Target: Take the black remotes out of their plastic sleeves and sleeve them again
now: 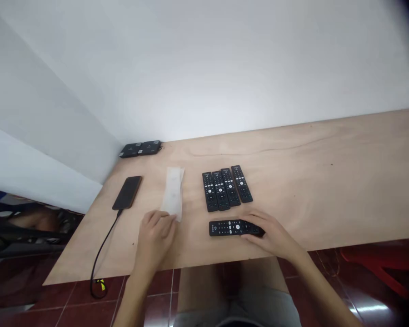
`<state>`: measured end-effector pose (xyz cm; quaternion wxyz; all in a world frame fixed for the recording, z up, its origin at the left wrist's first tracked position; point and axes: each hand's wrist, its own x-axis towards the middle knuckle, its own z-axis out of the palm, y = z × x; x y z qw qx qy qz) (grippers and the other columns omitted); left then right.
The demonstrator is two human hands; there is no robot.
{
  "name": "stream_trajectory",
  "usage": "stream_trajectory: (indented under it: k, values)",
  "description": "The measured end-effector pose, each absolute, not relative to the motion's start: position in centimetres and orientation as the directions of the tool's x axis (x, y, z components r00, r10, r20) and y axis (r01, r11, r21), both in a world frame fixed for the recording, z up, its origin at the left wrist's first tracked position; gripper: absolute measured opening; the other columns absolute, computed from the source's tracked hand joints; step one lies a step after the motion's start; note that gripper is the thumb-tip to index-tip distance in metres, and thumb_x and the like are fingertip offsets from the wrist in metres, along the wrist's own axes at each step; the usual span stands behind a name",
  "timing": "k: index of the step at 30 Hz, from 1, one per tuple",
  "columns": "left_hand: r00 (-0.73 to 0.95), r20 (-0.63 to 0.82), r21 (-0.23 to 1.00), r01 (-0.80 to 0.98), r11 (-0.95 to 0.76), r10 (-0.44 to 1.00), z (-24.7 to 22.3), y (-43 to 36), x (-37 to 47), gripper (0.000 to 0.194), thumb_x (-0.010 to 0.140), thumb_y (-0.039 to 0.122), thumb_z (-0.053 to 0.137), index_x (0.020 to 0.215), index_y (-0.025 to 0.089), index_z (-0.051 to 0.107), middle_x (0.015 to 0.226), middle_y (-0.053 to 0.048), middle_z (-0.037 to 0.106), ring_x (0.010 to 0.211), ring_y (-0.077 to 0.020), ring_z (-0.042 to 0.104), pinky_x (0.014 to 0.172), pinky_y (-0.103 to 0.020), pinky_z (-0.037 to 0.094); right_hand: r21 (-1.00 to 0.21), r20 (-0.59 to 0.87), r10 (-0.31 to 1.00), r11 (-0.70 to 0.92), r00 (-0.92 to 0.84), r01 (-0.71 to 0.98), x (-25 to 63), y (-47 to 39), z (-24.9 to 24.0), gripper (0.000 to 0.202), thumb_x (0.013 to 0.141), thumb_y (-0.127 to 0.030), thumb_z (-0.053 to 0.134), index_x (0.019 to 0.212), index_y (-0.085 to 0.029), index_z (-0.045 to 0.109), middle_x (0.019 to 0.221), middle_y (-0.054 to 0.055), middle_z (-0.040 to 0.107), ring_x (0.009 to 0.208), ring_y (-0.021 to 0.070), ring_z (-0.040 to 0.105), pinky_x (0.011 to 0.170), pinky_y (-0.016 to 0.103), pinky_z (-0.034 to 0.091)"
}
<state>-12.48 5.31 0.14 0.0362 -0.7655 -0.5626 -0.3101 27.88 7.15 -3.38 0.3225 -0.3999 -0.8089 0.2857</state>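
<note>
My right hand (pixel 266 230) is closed around one end of a black remote control (pixel 226 227), which lies sideways near the table's front edge with its buttons facing up. At the lower end of a thin white translucent sleeve (pixel 172 190), my left hand (pixel 158 234) has its fingers curled and pinched on the material. That sleeve lies flat, its long side pointing away from me. Between and beyond my hands, several more black remote controls (pixel 220 190) lie side by side, buttons up, the rightmost slightly apart from the others.
A dark phone (pixel 127 192) lies at the left of the wooden table (pixel 310 181), its black cable (pixel 104 245) hanging over the front edge. Two flat black boxes (pixel 140 149) sit in the back left corner by the white wall. A red stool (pixel 378 268) stands below, at right.
</note>
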Motion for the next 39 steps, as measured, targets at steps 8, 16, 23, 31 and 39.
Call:
stream_trajectory:
  k: [8, 16, 23, 31, 39]
  values:
    - [0.114, 0.171, 0.709, 0.676, -0.203, 0.979, 0.0, 1.3, -1.8, 0.017, 0.104, 0.023, 0.062, 0.100, 0.023, 0.078, 0.087, -0.002, 0.072, 0.076, -0.0185, 0.068, 0.071, -0.030, 0.055, -0.845, 0.227, 0.870, 0.400, -0.438, 0.355, 30.5, 7.5, -1.7, 0.043, 0.103, -0.045, 0.076, 0.145, -0.035, 0.072, 0.147, 0.009, 0.073, 0.136, 0.0401, 0.068, 0.117, 0.063, 0.057]
    - [-0.080, 0.042, 0.882, 0.471, 0.001, 0.996, -2.2, 2.1, 1.5, 0.016, 0.096, 0.029, 0.072, 0.107, 0.021, 0.079, 0.088, -0.003, 0.076, 0.074, -0.0188, 0.073, 0.065, -0.028, 0.058, -0.891, 0.146, 0.890, 0.308, -0.432, 0.334, 33.9, 7.7, -2.1, 0.043, 0.097, -0.046, 0.084, 0.137, -0.032, 0.077, 0.144, 0.010, 0.074, 0.134, 0.0381, 0.069, 0.118, 0.060, 0.056]
    - [-0.164, -0.033, 0.918, 0.384, 0.094, 0.986, -2.7, 1.9, 2.5, 0.018, 0.093, 0.035, 0.075, 0.098, 0.020, 0.083, 0.089, -0.005, 0.083, 0.080, -0.0222, 0.080, 0.072, -0.031, 0.064, -0.882, 0.130, 0.831, 0.347, -0.541, 0.319, 33.6, 7.8, -2.1, 0.046, 0.093, -0.048, 0.089, 0.136, -0.033, 0.080, 0.137, 0.009, 0.078, 0.131, 0.0367, 0.069, 0.117, 0.058, 0.055]
    - [-0.188, -0.041, 0.961, 0.261, 0.090, 0.981, -2.7, 1.9, 3.0, 0.025, 0.092, 0.042, 0.080, 0.099, 0.018, 0.082, 0.089, -0.008, 0.081, 0.077, -0.0216, 0.077, 0.066, -0.029, 0.064, -0.866, 0.145, 0.839, 0.364, -0.525, 0.343, 33.3, 7.7, -2.2, 0.045, 0.095, -0.048, 0.086, 0.136, -0.033, 0.078, 0.140, 0.009, 0.076, 0.132, 0.0364, 0.069, 0.117, 0.058, 0.054]
    - [-0.032, -0.090, 0.987, 0.132, 0.094, 0.995, -2.5, 2.5, 2.1, 0.027, 0.095, 0.042, 0.079, 0.105, 0.018, 0.082, 0.082, -0.006, 0.079, 0.073, -0.0207, 0.076, 0.068, -0.031, 0.066, -0.877, 0.136, 0.853, 0.340, -0.504, 0.339, 32.7, 7.5, -1.4, 0.040, 0.100, -0.047, 0.081, 0.136, -0.032, 0.073, 0.139, 0.009, 0.075, 0.126, 0.0345, 0.070, 0.114, 0.053, 0.056]
